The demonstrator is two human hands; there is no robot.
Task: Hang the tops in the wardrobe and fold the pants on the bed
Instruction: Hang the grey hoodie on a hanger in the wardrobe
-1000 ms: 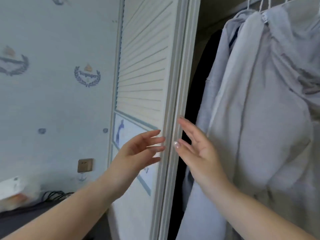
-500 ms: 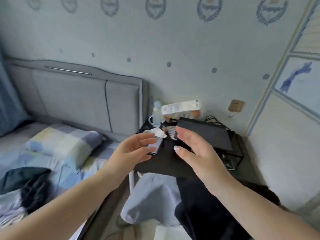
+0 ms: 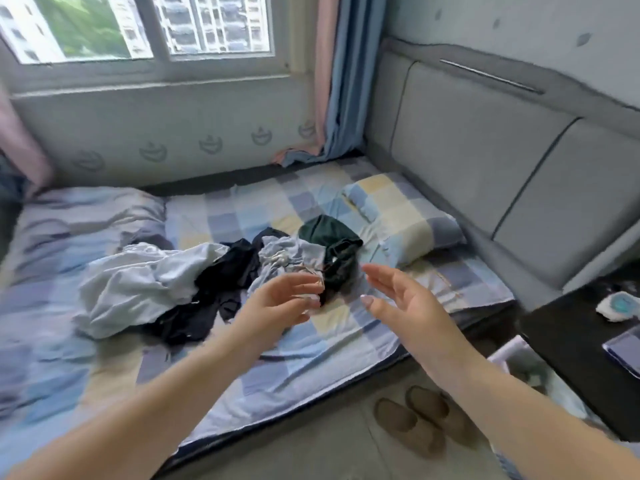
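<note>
1. Checked bedding covers the bed [image 3: 311, 344] across the frame's middle, under a window at upper left.
2. Heaped at centre lies the clothes pile [image 3: 207, 278]: pale, black and dark green garments, tangled and unsorted.
3. Left hand [image 3: 277, 303] and right hand [image 3: 405, 303] hover before the pile, fingers loose, grasping nothing, likely poised to pick the next garment.

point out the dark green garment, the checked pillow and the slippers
dark green garment [image 3: 327, 233], head view, on its upper folded part
checked pillow [image 3: 403, 216], head view, on its middle
slippers [image 3: 403, 424], head view, on the nearer slipper
</note>
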